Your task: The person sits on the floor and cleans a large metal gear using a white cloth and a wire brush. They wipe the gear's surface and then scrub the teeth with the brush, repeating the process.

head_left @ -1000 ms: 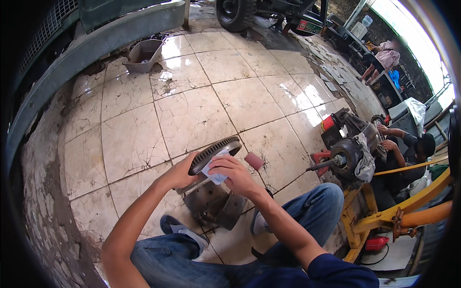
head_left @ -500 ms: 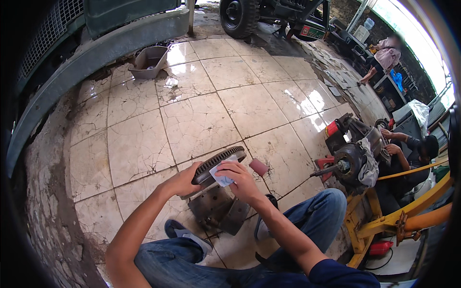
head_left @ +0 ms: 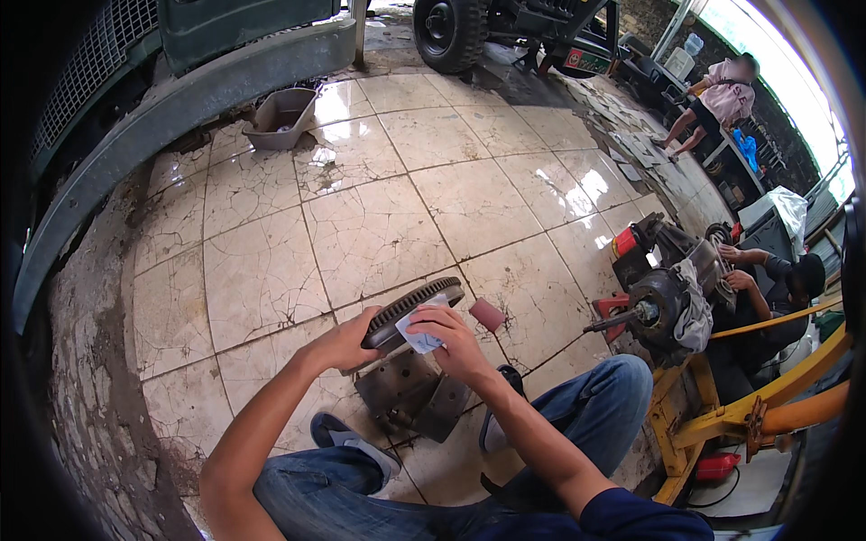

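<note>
A toothed metal flywheel (head_left: 413, 301) stands tilted on edge in front of me, above a dark metal block (head_left: 403, 388) on the floor between my feet. My left hand (head_left: 347, 343) grips its left rim. Against its near face my right hand (head_left: 451, 337) presses a pale sheet (head_left: 420, 342), which looks like the back of a piece of sandpaper. Part of that sheet is hidden under the fingers. A reddish-brown sandpaper piece (head_left: 487, 314) lies on the tiles just right of the flywheel.
At right, a co-worker (head_left: 780, 288) crouches by a large axle-like assembly (head_left: 663, 302) on a red stand. A yellow steel frame (head_left: 722, 415) stands nearer me. A grey tub (head_left: 281, 117) sits by the vehicle bumper (head_left: 180, 99). Another person (head_left: 722, 99) is at the far right.
My hands and the flywheel keep nearly the same place; the sheet under my right hand has shifted very slightly. The far person has changed posture, with legs further apart.
</note>
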Motion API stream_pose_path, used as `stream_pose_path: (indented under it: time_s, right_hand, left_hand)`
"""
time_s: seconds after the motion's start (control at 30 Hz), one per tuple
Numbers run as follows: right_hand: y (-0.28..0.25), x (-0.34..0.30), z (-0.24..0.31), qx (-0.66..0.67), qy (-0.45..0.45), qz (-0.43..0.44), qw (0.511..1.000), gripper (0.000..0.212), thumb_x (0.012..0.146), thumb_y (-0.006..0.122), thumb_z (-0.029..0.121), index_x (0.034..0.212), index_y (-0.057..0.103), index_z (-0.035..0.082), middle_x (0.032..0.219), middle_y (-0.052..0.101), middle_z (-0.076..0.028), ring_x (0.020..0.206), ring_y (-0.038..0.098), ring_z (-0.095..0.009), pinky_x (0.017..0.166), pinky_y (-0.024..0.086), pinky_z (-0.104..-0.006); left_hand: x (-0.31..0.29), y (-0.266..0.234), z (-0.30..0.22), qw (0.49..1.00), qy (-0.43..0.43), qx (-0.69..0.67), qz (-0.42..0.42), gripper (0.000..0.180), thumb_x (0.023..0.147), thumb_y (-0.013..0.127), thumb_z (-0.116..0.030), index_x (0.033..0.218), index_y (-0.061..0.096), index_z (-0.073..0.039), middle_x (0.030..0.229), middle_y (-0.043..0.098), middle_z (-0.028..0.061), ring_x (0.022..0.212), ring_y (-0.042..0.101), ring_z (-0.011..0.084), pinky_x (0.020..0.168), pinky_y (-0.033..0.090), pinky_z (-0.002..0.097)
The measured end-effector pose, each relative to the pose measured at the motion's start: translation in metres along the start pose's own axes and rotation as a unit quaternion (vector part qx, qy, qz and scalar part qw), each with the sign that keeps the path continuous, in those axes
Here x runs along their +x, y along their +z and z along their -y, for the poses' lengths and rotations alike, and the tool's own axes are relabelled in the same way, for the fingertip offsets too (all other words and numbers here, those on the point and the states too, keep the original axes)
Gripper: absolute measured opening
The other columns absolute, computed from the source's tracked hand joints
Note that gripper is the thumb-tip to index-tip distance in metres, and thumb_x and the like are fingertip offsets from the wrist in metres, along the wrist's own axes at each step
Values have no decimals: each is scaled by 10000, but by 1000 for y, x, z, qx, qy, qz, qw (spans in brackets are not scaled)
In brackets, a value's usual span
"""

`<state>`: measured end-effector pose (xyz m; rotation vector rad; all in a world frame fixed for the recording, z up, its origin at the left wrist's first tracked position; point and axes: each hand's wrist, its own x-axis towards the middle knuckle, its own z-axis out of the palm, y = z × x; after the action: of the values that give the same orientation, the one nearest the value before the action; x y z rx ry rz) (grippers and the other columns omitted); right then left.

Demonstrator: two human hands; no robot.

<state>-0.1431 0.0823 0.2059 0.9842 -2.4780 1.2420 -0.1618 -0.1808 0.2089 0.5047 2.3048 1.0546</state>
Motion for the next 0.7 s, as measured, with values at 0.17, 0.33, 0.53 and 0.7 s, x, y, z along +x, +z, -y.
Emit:
stream_pose_path:
  time_s: [0.17,0.33,0.53,0.7]
  right_hand:
    - [5,-5,1,2,-5,-12,1000,504,690,600,-141,1112,735,101,1220,686,-61,1290,584,-308,1099,461,-435]
    - [7,-7,-4,-3,-8,-13,1000,494,695,604,-125,1115,730,103,1225,680,-58,1293,577,-310,1099,459,-437]
    - [6,-7,-2,0,-7,-13,1000,484,705,605,-124,1115,727,102,1232,677,-61,1293,574,-312,1102,453,-440]
    - [6,-8,-1,-3,-4,-7,1000,489,701,601,-122,1116,724,105,1239,672,-63,1299,571,-312,1101,452,-441]
  left_hand:
    - [-1,1,5,1000,-8,5,2,807,867,812,-261,1499,339,-90,1321,618,269,1224,626,408,997,505,441]
    - [0,3,3,1000,-7,21,-7,803,867,812,-264,1499,343,-103,1291,635,264,1200,638,411,983,509,445]
    - [-3,0,-2,1000,-18,12,2,798,866,810,-253,1495,343,-101,1277,636,258,1190,641,401,982,505,436]
    - [-6,-1,-7,1000,-24,8,6,783,861,810,-234,1475,348,-85,1259,639,260,1177,647,389,984,500,431]
